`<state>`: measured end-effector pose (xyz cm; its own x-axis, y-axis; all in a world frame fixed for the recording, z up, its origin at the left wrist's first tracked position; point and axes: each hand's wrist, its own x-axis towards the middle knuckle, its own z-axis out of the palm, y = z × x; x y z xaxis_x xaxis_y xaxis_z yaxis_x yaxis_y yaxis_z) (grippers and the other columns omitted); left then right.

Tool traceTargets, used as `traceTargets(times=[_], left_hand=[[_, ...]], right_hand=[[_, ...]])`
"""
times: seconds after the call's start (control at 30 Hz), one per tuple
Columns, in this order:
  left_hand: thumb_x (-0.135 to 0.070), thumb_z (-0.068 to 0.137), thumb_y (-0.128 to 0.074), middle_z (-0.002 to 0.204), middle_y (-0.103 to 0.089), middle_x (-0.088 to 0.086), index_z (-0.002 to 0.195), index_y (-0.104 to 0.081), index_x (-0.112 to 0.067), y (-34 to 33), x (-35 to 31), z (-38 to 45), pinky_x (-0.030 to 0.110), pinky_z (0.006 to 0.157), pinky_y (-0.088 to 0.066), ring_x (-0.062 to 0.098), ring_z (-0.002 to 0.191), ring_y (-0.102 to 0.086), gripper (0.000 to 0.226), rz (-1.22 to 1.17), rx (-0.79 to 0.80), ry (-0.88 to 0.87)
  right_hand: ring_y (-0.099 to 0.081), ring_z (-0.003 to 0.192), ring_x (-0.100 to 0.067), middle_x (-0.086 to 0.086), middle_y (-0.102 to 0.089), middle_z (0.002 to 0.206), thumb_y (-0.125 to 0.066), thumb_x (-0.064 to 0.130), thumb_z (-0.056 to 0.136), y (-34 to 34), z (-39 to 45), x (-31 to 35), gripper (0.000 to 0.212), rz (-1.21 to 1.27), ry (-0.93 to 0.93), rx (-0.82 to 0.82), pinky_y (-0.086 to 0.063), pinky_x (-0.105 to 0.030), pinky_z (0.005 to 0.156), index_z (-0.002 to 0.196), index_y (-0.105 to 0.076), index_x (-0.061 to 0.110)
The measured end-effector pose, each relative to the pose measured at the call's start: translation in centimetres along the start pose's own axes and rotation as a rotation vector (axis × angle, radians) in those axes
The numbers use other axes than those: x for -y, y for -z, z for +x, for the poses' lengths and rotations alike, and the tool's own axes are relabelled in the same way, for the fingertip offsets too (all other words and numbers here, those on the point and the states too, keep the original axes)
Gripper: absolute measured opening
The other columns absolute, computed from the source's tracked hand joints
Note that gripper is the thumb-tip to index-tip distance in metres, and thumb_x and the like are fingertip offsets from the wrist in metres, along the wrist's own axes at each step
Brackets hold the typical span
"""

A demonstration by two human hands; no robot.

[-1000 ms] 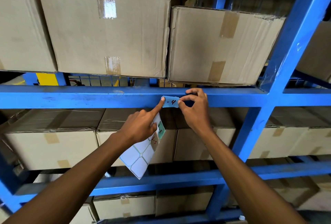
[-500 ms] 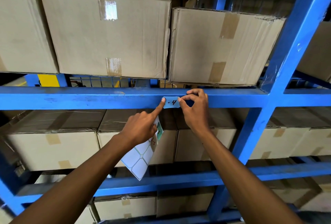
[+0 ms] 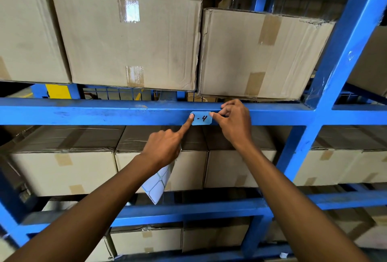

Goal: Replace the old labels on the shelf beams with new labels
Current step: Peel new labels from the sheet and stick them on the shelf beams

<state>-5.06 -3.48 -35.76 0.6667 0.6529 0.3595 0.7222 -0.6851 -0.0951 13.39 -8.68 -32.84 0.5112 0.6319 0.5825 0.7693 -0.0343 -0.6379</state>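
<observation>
Blue is the colour of the small label (image 3: 201,118), and it is being held flat against the front of the blue shelf beam (image 3: 94,113). A dash and the number 4 are written on it in black. One more mark at its left end is being hidden by a fingertip.

The left end of the label is being pressed by the pointing finger of the left hand (image 3: 162,148). The other fingers (image 3: 156,136) of that hand are being kept curled in, and a white sheet of label backing (image 3: 157,184) is being gripped under them. The sheet is hanging down below the hand, with empty label shapes marked on it.

The right end of the label is being pinched between the thumb and first finger of the right hand (image 3: 235,123). The rest of its fingers are being held bent, close to the top edge of the beam.

Brown cardboard boxes are being carried on the shelf above the beam. A big box (image 3: 129,35) is sitting just left of a smaller box (image 3: 259,56), and the two are almost touching. Both are closed with tape. More boxes are being kept on the shelf below the beam (image 3: 62,171), behind the two arms. A blue upright post (image 3: 343,52) is standing at the right, and it is being joined by the beam.
</observation>
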Motion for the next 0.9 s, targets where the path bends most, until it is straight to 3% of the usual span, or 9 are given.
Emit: traceTargets(times=[0.2,0.4,0.53,0.6,0.7,0.9], left_hand=[[-0.008,0.093,-0.043,0.069,-0.046,0.007,0.145,0.020,-0.036,0.2,0.3,-0.8,0.033,0.054,-0.034,0.018,0.052,-0.039,0.087,0.083,0.069,0.005],[-0.007,0.092,-0.045,0.070,-0.046,0.008,0.145,0.021,-0.036,0.5,0.0,-0.8,0.034,0.054,-0.032,0.021,0.054,-0.039,0.090,0.125,0.065,0.004],[-0.006,0.092,-0.043,0.070,-0.046,0.008,0.145,0.021,-0.038,0.3,0.1,-0.7,0.034,0.053,-0.031,0.018,0.046,-0.030,0.089,0.102,0.068,0.029],[-0.006,0.092,-0.044,0.072,-0.051,0.009,0.144,0.022,-0.038,0.1,0.3,-0.7,0.034,0.053,-0.033,0.019,0.049,-0.036,0.090,0.070,0.063,0.022],[-0.010,0.091,-0.046,0.084,-0.065,0.011,0.142,0.026,-0.038,-0.2,0.7,-0.4,0.032,0.054,-0.039,0.021,0.058,-0.046,0.093,0.004,0.015,-0.004],[-0.013,0.092,-0.048,0.085,-0.063,0.011,0.132,0.037,-0.039,-0.5,1.0,0.4,0.033,0.055,-0.039,0.024,0.062,-0.053,0.097,-0.005,-0.051,-0.047]], right_hand=[[-0.049,0.092,-0.014,0.000,-0.052,0.104,-0.074,0.033,0.075,1.5,0.7,-0.4,0.024,-0.229,0.204,0.174,-0.043,-0.031,0.073,0.084,-0.057,0.018],[-0.050,0.077,-0.023,-0.009,-0.050,0.101,-0.072,0.051,0.070,2.1,2.5,0.5,0.047,-0.572,0.432,0.280,-0.040,-0.037,0.065,0.073,-0.043,0.014],[-0.045,0.074,-0.019,-0.005,-0.049,0.092,-0.070,0.056,0.068,2.2,3.6,0.0,0.049,-0.542,0.429,0.346,-0.034,-0.034,0.062,0.067,-0.044,0.015],[-0.041,0.068,-0.016,-0.002,-0.047,0.084,-0.070,0.054,0.070,2.2,4.1,-0.4,0.047,-0.461,0.412,0.371,-0.031,-0.032,0.060,0.063,-0.044,0.015],[-0.042,0.063,-0.016,-0.004,-0.049,0.077,-0.068,0.053,0.072,2.2,4.6,-0.8,0.047,-0.340,0.384,0.354,-0.039,-0.037,0.056,0.061,-0.045,0.013],[-0.042,0.065,-0.017,-0.002,-0.045,0.083,-0.064,0.054,0.075,2.2,4.1,-0.9,0.046,-0.466,0.462,0.350,-0.036,-0.034,0.058,0.064,-0.042,0.016]])
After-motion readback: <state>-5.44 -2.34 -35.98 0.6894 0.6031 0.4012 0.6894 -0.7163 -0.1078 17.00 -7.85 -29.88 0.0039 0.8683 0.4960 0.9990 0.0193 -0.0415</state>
